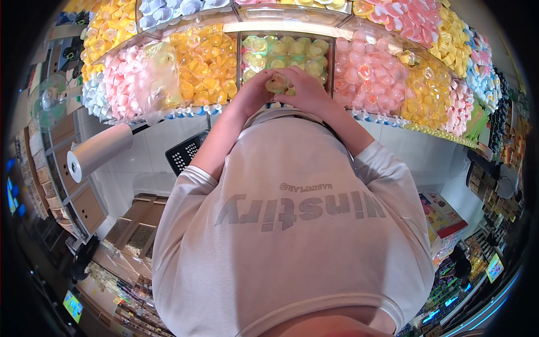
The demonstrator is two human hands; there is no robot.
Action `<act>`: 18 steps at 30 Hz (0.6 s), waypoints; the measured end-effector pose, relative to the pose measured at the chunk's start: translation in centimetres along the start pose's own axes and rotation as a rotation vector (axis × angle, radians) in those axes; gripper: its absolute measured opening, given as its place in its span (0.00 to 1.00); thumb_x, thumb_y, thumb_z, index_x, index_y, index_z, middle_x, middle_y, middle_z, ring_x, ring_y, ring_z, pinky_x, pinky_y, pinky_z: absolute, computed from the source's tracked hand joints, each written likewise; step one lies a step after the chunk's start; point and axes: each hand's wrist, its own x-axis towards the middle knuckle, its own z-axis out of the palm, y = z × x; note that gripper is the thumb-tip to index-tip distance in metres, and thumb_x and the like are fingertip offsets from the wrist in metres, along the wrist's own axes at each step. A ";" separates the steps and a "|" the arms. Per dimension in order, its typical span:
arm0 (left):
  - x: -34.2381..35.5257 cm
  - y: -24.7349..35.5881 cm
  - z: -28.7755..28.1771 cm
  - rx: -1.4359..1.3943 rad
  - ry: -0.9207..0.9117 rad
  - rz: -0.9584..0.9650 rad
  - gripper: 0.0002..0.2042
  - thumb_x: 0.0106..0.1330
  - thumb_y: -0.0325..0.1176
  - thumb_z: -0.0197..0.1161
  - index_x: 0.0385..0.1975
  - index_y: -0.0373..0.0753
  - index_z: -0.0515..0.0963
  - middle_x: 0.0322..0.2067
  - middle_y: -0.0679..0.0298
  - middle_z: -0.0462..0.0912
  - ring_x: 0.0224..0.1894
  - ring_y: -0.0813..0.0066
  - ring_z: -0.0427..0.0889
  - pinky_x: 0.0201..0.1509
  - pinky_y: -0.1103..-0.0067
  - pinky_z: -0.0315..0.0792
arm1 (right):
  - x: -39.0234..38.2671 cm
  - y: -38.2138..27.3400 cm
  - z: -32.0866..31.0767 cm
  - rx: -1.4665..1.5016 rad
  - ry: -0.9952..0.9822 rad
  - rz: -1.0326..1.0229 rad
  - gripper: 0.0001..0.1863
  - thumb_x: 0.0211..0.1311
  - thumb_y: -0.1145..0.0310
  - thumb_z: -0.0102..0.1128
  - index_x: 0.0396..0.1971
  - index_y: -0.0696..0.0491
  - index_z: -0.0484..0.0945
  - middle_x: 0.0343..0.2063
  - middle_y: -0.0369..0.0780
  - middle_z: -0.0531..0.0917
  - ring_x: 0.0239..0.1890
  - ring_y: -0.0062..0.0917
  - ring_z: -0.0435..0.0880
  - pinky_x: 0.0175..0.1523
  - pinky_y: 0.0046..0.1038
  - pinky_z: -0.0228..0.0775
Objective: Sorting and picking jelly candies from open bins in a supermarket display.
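Right out ahead of your 2 hands spread the big display counter (286,26), its compartments packed. Off to the left of your hands shone the heap of orange-yellow cups (205,67); off to the right, the heap of pink cups (370,78). And straight under and beyond your fingers, between those 2, sat the pale-green cups (311,53)! Well to the left and nearer your body lay a long pale roll (104,150), while a black perforated tray (182,154) showed below and left of your hands. Then the hands themselves: your left hand (252,95) curled nearly closed, your right hand (309,92) bent in to meet it, both gripping 1 small round cup (277,84), pinned between them, just above the green heap.
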 end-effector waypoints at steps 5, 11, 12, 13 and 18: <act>-0.7 0.2 1.3 0.129 0.012 0.005 0.20 0.76 0.39 0.56 0.64 0.44 0.68 0.56 0.65 0.77 0.52 0.71 0.80 0.54 0.73 0.75 | 0.7 0.7 1.3 0.029 -0.053 0.096 0.32 0.51 0.61 0.74 0.58 0.46 0.76 0.50 0.41 0.81 0.52 0.40 0.81 0.54 0.38 0.75; -2.1 1.0 2.1 0.327 0.231 0.032 0.25 0.75 0.36 0.58 0.69 0.42 0.64 0.53 0.61 0.79 0.44 0.74 0.82 0.46 0.79 0.77 | 0.9 2.8 2.8 0.159 -0.050 0.143 0.31 0.51 0.63 0.72 0.57 0.50 0.76 0.50 0.44 0.81 0.53 0.41 0.81 0.56 0.37 0.75; -2.5 1.7 2.4 0.383 0.297 0.080 0.25 0.74 0.36 0.58 0.70 0.42 0.63 0.53 0.60 0.79 0.44 0.74 0.82 0.45 0.79 0.77 | 1.4 3.1 3.0 0.153 -0.036 0.166 0.31 0.51 0.64 0.71 0.57 0.51 0.75 0.50 0.45 0.81 0.53 0.41 0.81 0.56 0.37 0.75; -2.9 2.2 2.6 0.438 0.363 0.128 0.26 0.74 0.35 0.58 0.71 0.41 0.63 0.52 0.59 0.80 0.43 0.74 0.82 0.44 0.80 0.77 | 2.1 3.5 3.2 0.064 -0.003 0.148 0.31 0.51 0.64 0.71 0.57 0.52 0.75 0.51 0.45 0.81 0.54 0.41 0.81 0.56 0.38 0.75; -6.7 5.5 -1.2 0.392 0.587 0.575 0.14 0.75 0.30 0.56 0.57 0.34 0.74 0.41 0.60 0.84 0.41 0.75 0.83 0.46 0.79 0.77 | 6.6 4.5 4.1 -0.255 0.154 0.094 0.30 0.51 0.64 0.72 0.54 0.55 0.75 0.49 0.46 0.79 0.54 0.43 0.80 0.57 0.41 0.74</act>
